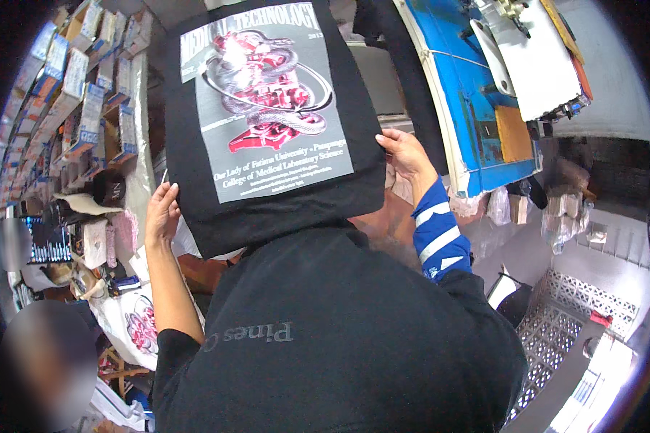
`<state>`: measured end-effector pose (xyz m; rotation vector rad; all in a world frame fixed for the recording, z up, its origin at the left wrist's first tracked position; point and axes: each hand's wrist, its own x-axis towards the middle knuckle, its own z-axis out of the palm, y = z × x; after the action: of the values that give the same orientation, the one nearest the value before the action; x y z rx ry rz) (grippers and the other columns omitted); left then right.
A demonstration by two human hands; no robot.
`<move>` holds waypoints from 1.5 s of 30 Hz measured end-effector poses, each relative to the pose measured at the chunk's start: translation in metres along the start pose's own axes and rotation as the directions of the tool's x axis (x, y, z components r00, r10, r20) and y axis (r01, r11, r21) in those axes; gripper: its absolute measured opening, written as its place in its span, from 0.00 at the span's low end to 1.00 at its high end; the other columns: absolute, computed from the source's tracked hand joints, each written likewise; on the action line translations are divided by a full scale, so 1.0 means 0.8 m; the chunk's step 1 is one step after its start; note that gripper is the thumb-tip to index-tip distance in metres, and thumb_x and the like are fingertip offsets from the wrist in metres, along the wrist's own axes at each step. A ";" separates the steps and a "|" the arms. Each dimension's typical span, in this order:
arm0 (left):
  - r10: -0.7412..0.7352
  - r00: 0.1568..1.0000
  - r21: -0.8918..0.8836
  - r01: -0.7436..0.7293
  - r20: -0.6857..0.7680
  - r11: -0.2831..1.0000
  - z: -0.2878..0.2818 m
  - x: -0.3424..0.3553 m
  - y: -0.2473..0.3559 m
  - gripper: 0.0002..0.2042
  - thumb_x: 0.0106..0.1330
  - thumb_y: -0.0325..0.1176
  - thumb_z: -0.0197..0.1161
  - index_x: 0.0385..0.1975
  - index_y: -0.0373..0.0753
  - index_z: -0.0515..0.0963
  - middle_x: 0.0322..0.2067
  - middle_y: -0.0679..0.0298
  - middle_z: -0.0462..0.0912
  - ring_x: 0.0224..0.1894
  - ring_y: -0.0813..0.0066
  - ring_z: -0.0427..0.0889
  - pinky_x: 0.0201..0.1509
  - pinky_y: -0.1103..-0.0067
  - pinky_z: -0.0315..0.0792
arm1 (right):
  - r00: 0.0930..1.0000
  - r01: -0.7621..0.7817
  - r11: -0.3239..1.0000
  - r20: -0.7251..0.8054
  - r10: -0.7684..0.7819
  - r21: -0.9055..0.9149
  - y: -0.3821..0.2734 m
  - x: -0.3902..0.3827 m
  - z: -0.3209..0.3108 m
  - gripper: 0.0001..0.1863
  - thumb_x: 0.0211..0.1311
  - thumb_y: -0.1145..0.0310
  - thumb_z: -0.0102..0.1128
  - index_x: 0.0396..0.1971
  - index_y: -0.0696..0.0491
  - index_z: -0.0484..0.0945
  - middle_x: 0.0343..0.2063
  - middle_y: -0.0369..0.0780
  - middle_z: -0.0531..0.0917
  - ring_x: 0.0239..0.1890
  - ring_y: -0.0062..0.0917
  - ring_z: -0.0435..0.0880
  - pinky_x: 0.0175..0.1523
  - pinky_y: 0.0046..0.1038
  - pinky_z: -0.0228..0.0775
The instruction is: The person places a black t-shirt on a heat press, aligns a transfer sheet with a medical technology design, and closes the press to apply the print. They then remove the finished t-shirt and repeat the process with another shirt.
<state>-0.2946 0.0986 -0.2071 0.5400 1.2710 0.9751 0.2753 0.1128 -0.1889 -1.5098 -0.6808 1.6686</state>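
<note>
A black T-shirt (pixel 184 144) is spread flat in front of me, its bottom edge toward my body. It bears a large grey print (pixel 213 155) with a pink-red and silver coiled design and white lettering. My left hand (pixel 163 215) pinches the shirt's left edge near the lower corner. At the right edge, a bit farther up, my right hand (pixel 409 156) grips the cloth between thumb and fingers. A blue sleeve with white stripes (pixel 440 231) covers my right forearm; my left forearm is bare. What lies under the shirt is mostly hidden.
Boxes (pixel 87 119) are stacked on the left. Below them are a dark cap (pixel 110 187) and a white cloth with a pink print (pixel 133 328). A blue table (pixel 469 137) with a white board (pixel 531 65) stands at upper right. A blurred person (pixel 50 361) is at lower left.
</note>
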 end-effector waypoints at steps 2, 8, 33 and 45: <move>0.034 0.999 0.043 -0.035 0.019 0.998 -0.028 -0.002 -0.018 0.15 0.70 0.33 0.68 0.52 0.36 0.77 0.37 0.70 0.84 0.33 0.86 0.78 0.33 0.88 0.70 | 0.996 0.066 0.998 0.064 -0.066 0.005 0.010 0.010 -0.001 0.18 0.70 0.68 0.65 0.55 0.61 0.80 0.47 0.38 0.86 0.48 0.23 0.83 0.56 0.27 0.74; 0.047 0.994 0.098 -0.037 -0.100 0.994 -0.008 -0.012 0.001 0.19 0.66 0.35 0.72 0.53 0.32 0.81 0.38 0.67 0.86 0.36 0.79 0.81 0.43 0.79 0.75 | 0.972 0.127 0.992 -0.201 -0.120 0.026 0.044 0.016 -0.017 0.17 0.67 0.73 0.68 0.54 0.62 0.82 0.46 0.42 0.87 0.43 0.23 0.86 0.49 0.24 0.77; 0.801 0.526 0.830 -0.554 0.286 0.067 0.114 -0.030 -0.046 0.16 0.58 0.34 0.76 0.45 0.39 0.86 0.54 0.58 0.84 0.65 0.54 0.74 0.69 0.62 0.66 | 0.471 0.543 -0.014 0.319 -0.823 -0.839 0.052 -0.029 0.111 0.15 0.57 0.68 0.70 0.44 0.53 0.84 0.55 0.45 0.80 0.63 0.45 0.74 0.67 0.45 0.65; 0.809 0.497 0.833 -0.553 0.313 0.018 0.120 -0.033 -0.036 0.11 0.61 0.31 0.72 0.42 0.38 0.86 0.51 0.57 0.84 0.60 0.55 0.77 0.66 0.64 0.69 | 0.513 0.559 0.060 0.288 -0.808 -0.827 0.044 -0.025 0.105 0.13 0.56 0.67 0.70 0.42 0.53 0.85 0.53 0.45 0.81 0.61 0.45 0.75 0.66 0.44 0.66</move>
<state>-0.1940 0.0781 -0.1918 2.1788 1.7544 1.1195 0.1859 0.0855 -0.1932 -1.4904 -1.9564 0.2082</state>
